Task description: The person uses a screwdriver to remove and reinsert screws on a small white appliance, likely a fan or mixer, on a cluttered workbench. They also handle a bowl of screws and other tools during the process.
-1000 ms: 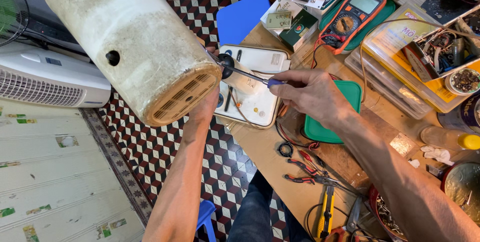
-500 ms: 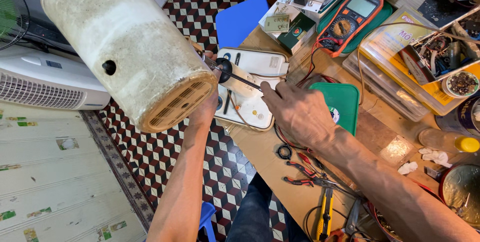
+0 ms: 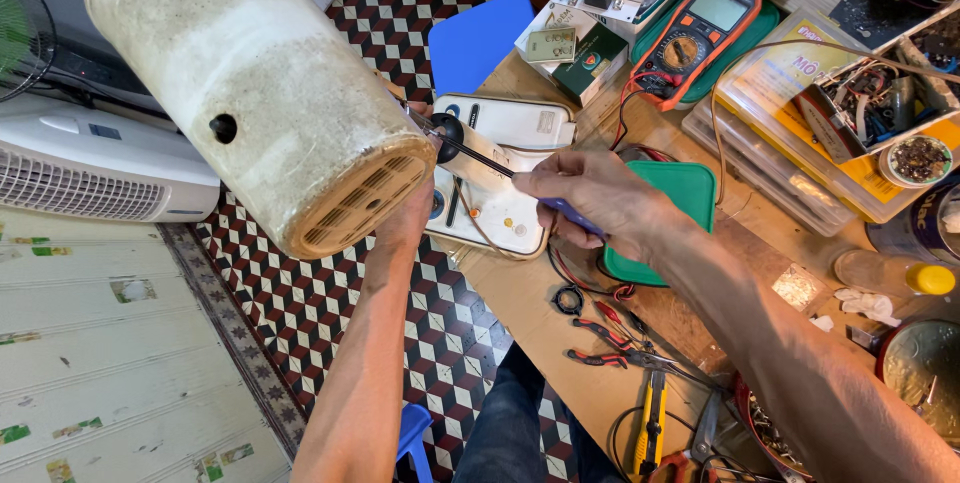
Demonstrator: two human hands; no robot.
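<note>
Head view: the left hand (image 3: pixel 408 218) holds a dirty cream-coloured cylindrical housing (image 3: pixel 255 93) up in the air, above the chequered floor (image 3: pixel 330 313) and just left of the workbench (image 3: pixel 520 313). The hand sits under and behind the housing's grilled end, so most of its fingers are hidden; it is closed around the rim there, but exactly how it grips I cannot tell. The right hand (image 3: pixel 600 198) is closed on the blue handle of a screwdriver (image 3: pixel 490 161), whose thin shaft points left toward the housing's side, near the grilled end.

The housing looks like rigid plastic, bulky, grimy and probably dusty to the touch, so it may slip in 1 hand. Judging by how it is held from 1 end, it seems fairly light for its size. The rim by the grille and the broad round wall look like the firmest places to hold; the slotted grille itself seems the weakest part.

The screwdriver tip is hidden behind the housing's edge, so whether it meets a screw cannot be seen. A white appliance body (image 3: pixel 500 183) lies on the bench behind the shaft. The housing's far end is cut off by the frame top.
</note>
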